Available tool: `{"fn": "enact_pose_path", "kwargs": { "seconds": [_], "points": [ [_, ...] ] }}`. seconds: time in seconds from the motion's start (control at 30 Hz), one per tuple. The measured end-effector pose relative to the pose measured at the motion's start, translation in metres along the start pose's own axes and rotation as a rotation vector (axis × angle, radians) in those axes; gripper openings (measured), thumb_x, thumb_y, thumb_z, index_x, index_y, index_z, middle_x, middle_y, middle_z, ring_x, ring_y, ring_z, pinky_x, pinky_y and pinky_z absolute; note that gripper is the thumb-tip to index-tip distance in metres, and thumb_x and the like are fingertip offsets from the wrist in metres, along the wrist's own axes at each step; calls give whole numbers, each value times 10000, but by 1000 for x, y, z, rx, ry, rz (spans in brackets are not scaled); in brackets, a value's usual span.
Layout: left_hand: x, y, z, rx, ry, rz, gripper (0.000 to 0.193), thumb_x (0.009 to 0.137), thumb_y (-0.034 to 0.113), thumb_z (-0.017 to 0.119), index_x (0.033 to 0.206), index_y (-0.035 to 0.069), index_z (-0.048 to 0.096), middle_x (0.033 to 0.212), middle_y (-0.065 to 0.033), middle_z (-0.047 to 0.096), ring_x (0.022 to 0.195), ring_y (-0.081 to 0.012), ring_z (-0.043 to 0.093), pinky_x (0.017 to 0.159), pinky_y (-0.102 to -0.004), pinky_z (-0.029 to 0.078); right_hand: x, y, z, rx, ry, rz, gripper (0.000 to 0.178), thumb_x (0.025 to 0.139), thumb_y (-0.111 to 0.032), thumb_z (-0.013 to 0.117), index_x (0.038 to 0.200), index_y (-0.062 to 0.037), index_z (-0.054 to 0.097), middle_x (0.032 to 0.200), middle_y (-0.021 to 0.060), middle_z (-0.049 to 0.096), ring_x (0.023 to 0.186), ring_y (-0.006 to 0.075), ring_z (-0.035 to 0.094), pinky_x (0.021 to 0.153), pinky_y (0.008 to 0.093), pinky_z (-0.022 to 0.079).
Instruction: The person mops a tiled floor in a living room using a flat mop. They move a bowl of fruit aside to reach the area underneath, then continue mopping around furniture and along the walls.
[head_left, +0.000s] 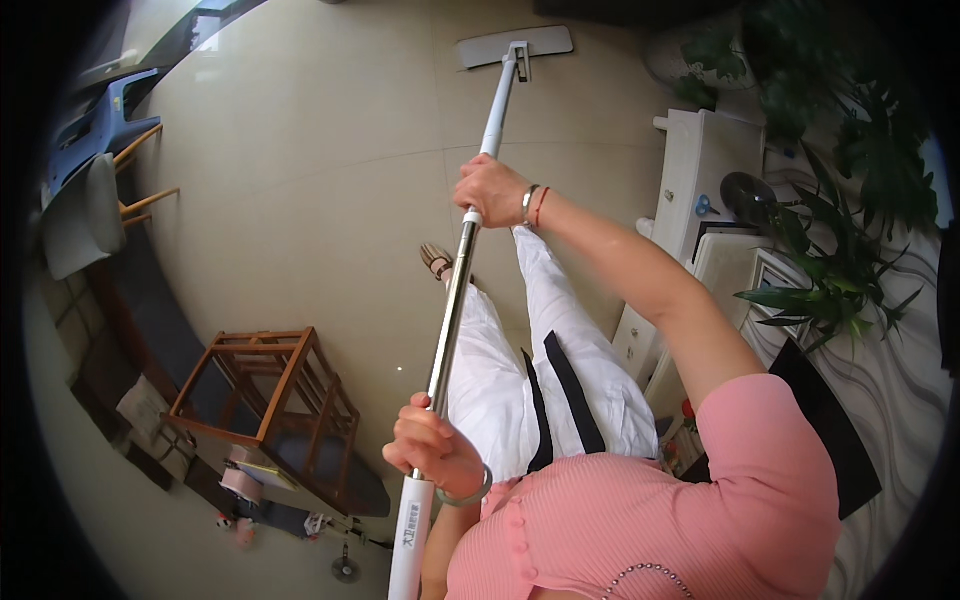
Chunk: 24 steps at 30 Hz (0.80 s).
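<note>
A flat mop (455,310) runs from the lower edge up to the far part of the floor, with a metal and white pole. Its flat white head (540,44) lies on the tiles at the top. My right hand (490,190) is wrapped round the white part of the pole, midway along. Lower down, my left hand (434,447) grips the pole just above the white end sleeve (411,540). Both hands are closed, and the palms are hidden.
Beige tiled floor (300,200) spreads around my feet. At the left stand a brown wooden frame (270,390), a grey chair (85,220) and a blue chair (105,125). White drawers (685,180) line the right side, with potted plants (830,290) beside them.
</note>
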<state>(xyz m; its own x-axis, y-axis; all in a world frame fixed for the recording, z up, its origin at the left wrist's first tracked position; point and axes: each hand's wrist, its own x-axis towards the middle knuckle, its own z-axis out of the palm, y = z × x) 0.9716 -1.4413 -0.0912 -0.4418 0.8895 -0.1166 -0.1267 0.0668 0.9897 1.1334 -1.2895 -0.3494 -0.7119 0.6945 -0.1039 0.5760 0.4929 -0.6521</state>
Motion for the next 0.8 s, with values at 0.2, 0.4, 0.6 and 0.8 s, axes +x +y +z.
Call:
{"fn": "enact_pose_path", "kwargs": {
  "seconds": [0.2,0.4,0.6,0.8],
  "points": [
    [1,-44,15,-68,-125,-56,289,1026,111,384,741,130,338,593,8,343,627,-118,407,949,-395,409,-49,41,-5,-20,-6,151,82,686,-177,653,644,-185,583,717,-28,608,825,204,573,862,354,408],
    [20,-58,-19,41,-365,-21,289,1026,108,378,746,122,312,582,2,364,600,-132,408,922,-413,422,-57,39,23,-26,234,241,107,670,-132,646,645,-190,560,698,-26,584,813,212,570,837,378,416],
    [43,-13,-149,15,-318,-84,295,1016,116,418,738,135,322,582,11,328,617,-117,382,893,-399,415,-7,-78,115,-25,407,253,112,656,-164,644,620,-203,546,657,-24,554,768,213,555,752,390,404],
    [47,75,-301,163,-131,-44,306,992,144,439,719,133,301,543,22,284,563,-101,315,798,-366,416,70,-253,191,97,410,162,95,685,-210,626,606,-184,580,653,-9,593,751,221,575,776,401,419]
  ]
}}
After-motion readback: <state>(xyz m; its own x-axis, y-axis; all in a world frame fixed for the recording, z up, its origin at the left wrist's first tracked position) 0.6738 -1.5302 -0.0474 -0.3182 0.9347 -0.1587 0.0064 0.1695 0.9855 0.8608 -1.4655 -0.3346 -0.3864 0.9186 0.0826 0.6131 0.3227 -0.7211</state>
